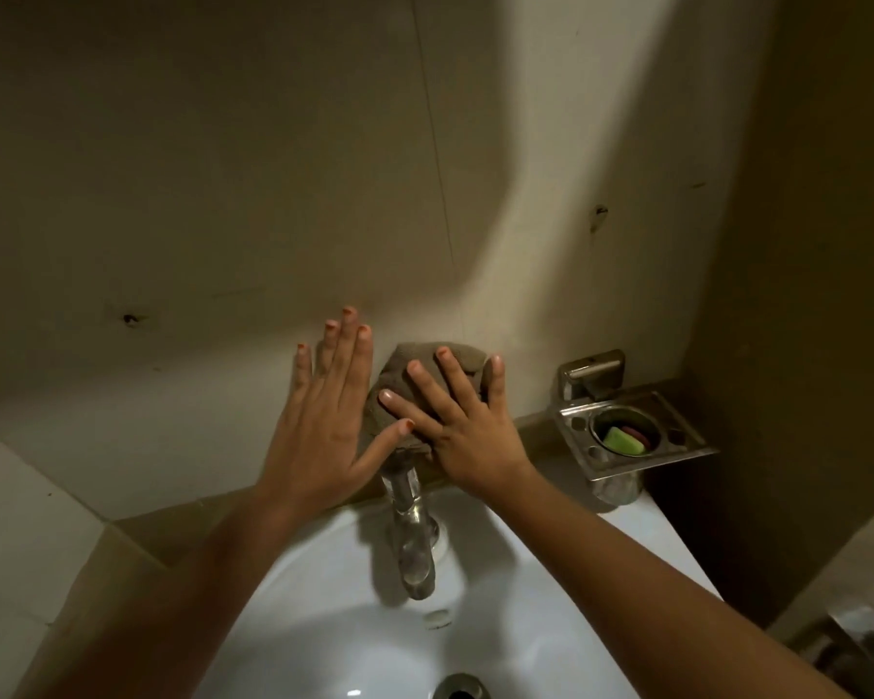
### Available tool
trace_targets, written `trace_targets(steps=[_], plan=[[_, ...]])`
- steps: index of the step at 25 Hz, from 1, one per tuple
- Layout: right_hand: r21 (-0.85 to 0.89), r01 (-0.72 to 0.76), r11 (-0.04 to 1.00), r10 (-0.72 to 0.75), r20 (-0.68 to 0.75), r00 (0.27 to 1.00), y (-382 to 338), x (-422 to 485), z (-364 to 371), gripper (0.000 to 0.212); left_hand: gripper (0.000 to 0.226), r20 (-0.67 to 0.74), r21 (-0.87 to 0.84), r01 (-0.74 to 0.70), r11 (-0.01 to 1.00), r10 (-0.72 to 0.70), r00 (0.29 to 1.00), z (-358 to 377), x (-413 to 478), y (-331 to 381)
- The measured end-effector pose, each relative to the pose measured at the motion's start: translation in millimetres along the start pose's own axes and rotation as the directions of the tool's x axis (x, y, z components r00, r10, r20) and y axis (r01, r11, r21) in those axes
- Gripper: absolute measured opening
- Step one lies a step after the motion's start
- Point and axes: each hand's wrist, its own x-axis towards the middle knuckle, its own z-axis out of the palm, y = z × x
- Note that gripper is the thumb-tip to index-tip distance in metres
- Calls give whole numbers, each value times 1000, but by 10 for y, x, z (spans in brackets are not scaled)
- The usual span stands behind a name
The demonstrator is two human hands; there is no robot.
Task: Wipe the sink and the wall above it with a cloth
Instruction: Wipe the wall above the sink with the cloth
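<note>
A crumpled brown cloth [415, 365] is pressed flat against the beige tiled wall [223, 194] just above the tap. My right hand [462, 421] lies spread on the cloth, fingers apart, holding it to the wall. My left hand [324, 416] rests flat on the wall right beside it, fingers spread, its thumb touching the cloth's lower left edge. Below both hands is the white sink [324, 623], with a chrome tap [412, 532] rising from its back rim and the drain [460, 688] at the bottom edge.
A chrome wall-mounted holder [626, 426] with a green and a pink soap piece hangs to the right of the tap. A side wall [803, 345] closes in on the right. Small screw holes mark the wall at left [131, 319] and right [599, 214].
</note>
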Motion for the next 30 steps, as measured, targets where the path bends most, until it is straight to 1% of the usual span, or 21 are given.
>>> trace_targets(steps=[3,5,7,9,10,12,14,16,18,19,21,24,27,28,30], plan=[[35,-65,997,66,-16,998,-78,-126,82,106,76,-9,15,31,999,-31,999,11,11,-39],[35,-115,993,115,9,993,-138,-195,97,110,74,-18,28,27,999,-26,999,-12,15,-41],[-2,-101,995,101,47,994,-122,-202,52,109,74,-47,54,17,998,-15,999,-84,75,-34],[-48,-53,997,55,45,997,-15,-55,-77,96,76,-111,62,38,997,-31,993,-200,204,-6],[-54,-38,998,40,32,999,51,89,-170,91,76,-148,54,66,996,-57,987,-265,276,15],[-22,-36,999,36,-16,999,185,475,-384,87,76,-215,11,124,992,-119,969,-387,406,70],[53,-44,998,48,-81,996,331,919,-643,78,78,-270,-42,169,985,-174,947,-493,529,145],[116,-21,993,38,-148,988,542,1299,-876,67,80,-321,-101,198,975,-220,921,-576,675,239],[106,-32,994,55,-217,975,786,1525,-1031,61,80,-372,-157,213,964,-258,892,-624,831,346],[83,-64,994,83,-242,967,912,1574,-1088,60,80,-383,-176,212,961,-265,885,-639,902,405],[77,-158,984,173,-251,952,1181,1592,-1163,63,79,-374,-180,188,966,-244,895,-653,1016,538],[157,-328,932,356,-217,909,1574,1534,-1213,69,78,-359,-152,131,980,-179,916,-623,1148,730],[259,-404,878,465,-256,847,1710,1354,-1146,71,78,-365,-167,102,981,-158,917,-575,1254,884],[278,-429,860,494,-236,837,1694,1251,-1089,73,78,-370,-166,95,981,-151,916,-549,1275,918],[292,-511,808,562,-125,817,1610,960,-961,83,76,-368,-155,86,984,-138,919,-481,1274,960]])
